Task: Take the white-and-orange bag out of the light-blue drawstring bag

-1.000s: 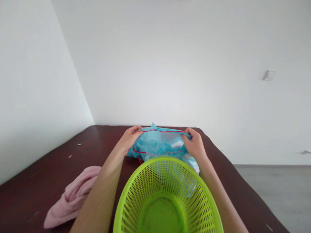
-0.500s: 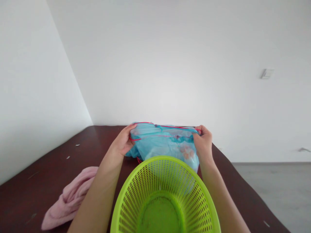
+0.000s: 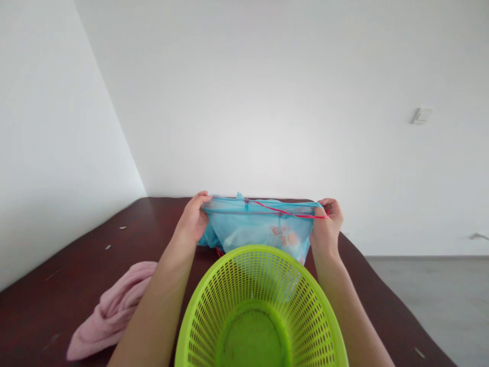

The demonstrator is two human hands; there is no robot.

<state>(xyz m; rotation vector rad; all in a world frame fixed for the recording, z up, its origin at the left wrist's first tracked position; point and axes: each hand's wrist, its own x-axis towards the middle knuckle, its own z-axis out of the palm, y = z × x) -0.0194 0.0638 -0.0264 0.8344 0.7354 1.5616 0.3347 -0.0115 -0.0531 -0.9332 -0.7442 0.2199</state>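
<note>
A thin blue plastic bag point(image 3: 252, 232) with a red drawstring point(image 3: 284, 210) is stretched sideways between my hands beyond the basket. My left hand point(image 3: 194, 216) pinches the left end of its rim. At the opposite end, my right hand point(image 3: 328, 221) is closed on the rim and the red string. Something whitish with orange marks shows through the film; I cannot tell what it is. In front of the bag stands a lime-green slotted plastic basket point(image 3: 252, 331), between my forearms, with nothing in it. Its far rim hides the lower part of the bag.
A pink cloth point(image 3: 114, 311) lies bunched beside my left forearm on the dark red-brown table point(image 3: 153, 224). White walls rise behind and to the left, with a switch point(image 3: 422, 115) on the far one. Grey floor point(image 3: 431, 295) shows at the right.
My hands have moved slightly apart, the right one outward. The bag's rim is pulled straighter and tauter, and the red string now slants down to my right hand.
</note>
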